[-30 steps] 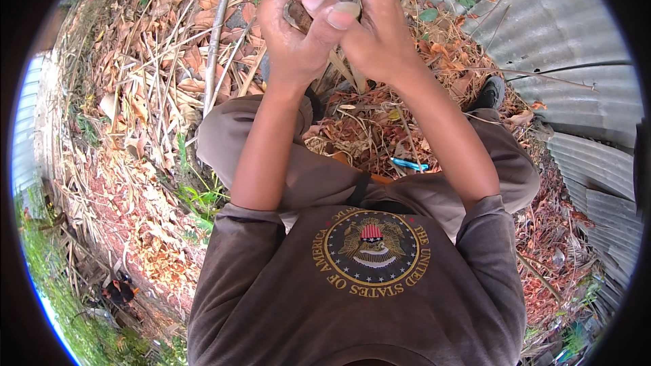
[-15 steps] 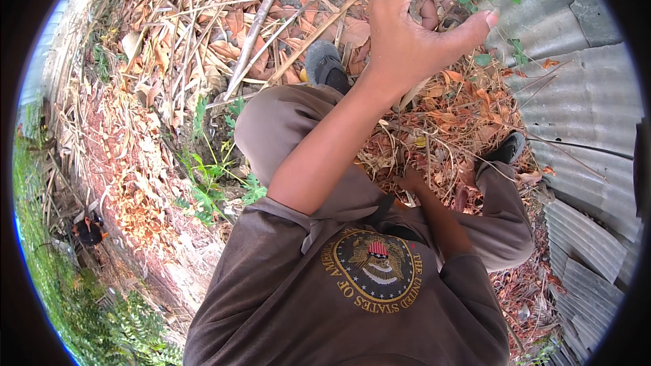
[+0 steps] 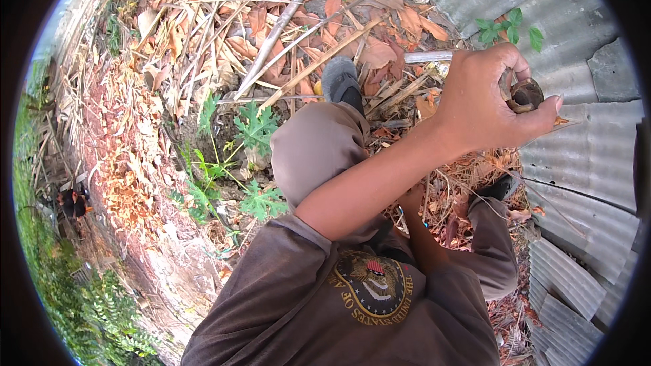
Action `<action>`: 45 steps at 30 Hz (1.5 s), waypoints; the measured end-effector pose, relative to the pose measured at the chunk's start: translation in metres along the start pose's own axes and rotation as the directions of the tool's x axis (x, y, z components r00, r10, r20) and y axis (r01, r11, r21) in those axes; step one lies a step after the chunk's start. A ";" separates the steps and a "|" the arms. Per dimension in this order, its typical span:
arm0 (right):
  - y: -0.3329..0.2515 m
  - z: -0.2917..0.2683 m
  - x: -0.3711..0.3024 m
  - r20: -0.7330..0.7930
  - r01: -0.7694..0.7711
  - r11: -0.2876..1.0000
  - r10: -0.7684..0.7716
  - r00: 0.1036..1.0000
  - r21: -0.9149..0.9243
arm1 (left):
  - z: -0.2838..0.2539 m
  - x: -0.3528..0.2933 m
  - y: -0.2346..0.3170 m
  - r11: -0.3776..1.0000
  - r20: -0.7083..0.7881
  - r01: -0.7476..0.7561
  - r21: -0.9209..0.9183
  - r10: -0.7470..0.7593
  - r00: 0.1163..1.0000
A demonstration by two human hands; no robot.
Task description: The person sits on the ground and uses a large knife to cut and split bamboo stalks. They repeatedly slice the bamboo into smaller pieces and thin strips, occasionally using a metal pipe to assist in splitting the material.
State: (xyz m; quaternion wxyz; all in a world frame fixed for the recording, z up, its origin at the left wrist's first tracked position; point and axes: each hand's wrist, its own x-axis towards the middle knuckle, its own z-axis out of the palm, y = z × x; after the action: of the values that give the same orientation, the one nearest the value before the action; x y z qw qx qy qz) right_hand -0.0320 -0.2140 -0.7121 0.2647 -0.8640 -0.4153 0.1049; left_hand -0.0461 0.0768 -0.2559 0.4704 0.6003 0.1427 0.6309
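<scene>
My left hand (image 3: 498, 98) is raised at the upper right, its fingers curled round the handle of a tool. The handle's round, brown, wooden-looking end (image 3: 525, 95) pokes out between thumb and forefinger. Behind the knuckles a pale straight strip (image 3: 428, 57) juts leftward; it may be the tool's blade, but I cannot tell for sure. Lower down, my right hand (image 3: 411, 199) reaches to the leaf litter between my legs. My left forearm covers part of it, and its fingers are hidden.
Dry leaves (image 3: 380, 54) and long sticks (image 3: 281, 34) litter the ground ahead. Corrugated metal sheets (image 3: 569, 142) line the right side. A green leafy plant (image 3: 258, 129) grows by my left knee. At the far left is a small dark, reddish shape (image 3: 72, 201), possibly a bird.
My left hand has swung right and toward me, still holding the tool. The pale strip has come into sight behind it. My right hand is now more covered by my left forearm.
</scene>
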 end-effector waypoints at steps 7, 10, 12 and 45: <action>-0.034 -0.027 0.025 0.003 -0.105 0.941 0.110 0.994 0.322 | -0.002 0.004 0.038 0.987 0.008 -0.012 -0.160 0.013 1.000; -0.042 -0.017 0.024 -0.115 -0.079 0.841 0.165 0.980 0.535 | -0.005 0.011 0.038 0.982 -0.008 -0.023 -0.187 0.022 1.000; -0.044 -0.014 0.027 -0.188 -0.009 0.827 0.139 0.972 0.562 | -0.013 0.014 0.041 0.976 0.008 0.024 -0.215 -0.023 1.000; -0.200 -0.046 0.121 0.551 -0.736 0.316 0.504 0.665 0.599 | -0.114 0.112 0.017 0.780 0.340 0.065 0.622 -0.344 0.875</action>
State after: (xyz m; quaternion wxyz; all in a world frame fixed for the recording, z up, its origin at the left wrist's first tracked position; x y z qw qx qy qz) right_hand -0.0694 -0.0346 -0.5598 0.4947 -0.7226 0.0134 0.4826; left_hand -0.1367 0.1977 -0.2010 0.3462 0.8221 0.2895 0.3471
